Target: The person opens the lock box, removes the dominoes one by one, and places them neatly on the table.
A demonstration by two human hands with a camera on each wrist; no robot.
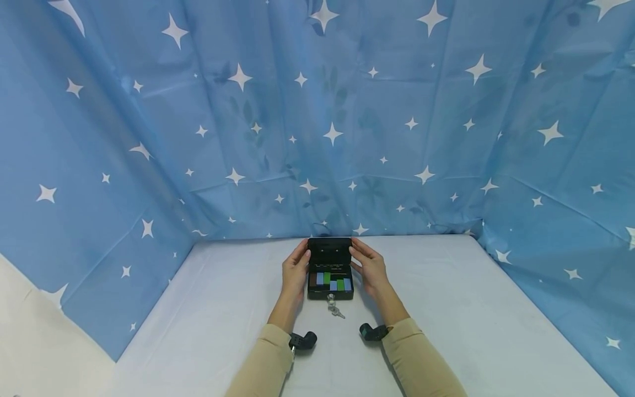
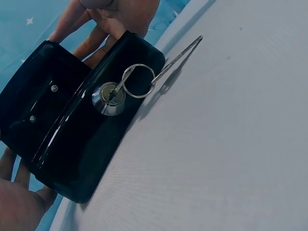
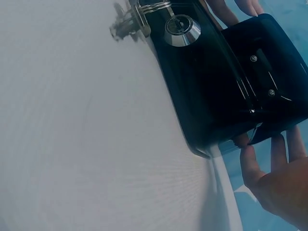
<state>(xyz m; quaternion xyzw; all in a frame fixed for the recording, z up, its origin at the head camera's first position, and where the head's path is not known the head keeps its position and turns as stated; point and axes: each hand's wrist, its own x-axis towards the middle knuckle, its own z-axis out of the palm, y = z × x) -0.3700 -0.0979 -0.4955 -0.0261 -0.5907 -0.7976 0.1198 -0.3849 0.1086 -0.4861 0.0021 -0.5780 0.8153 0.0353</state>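
Note:
A small black cash box [image 1: 317,295] stands on the white table with its lid [image 1: 329,255] raised. Blue, green and brown blocks [image 1: 340,285] lie inside it in the head view. My left hand [image 1: 295,271] holds the lid's left edge, thumb in front and fingers behind. On the opposite edge, my right hand [image 1: 372,269] grips the lid the same way; its fingers [image 3: 278,151] show along the lid's side in the right wrist view. A round silver lock [image 2: 109,98] sits on the box's front, a key in it and a ring with another key [image 1: 337,312] hanging down.
The white-covered table [image 1: 233,309] surrounds the box. Blue curtains [image 1: 297,138] with white stars rise behind the table and along both sides. A dark wrist camera [image 1: 303,340] is strapped to the left wrist, another camera [image 1: 373,332] to the right.

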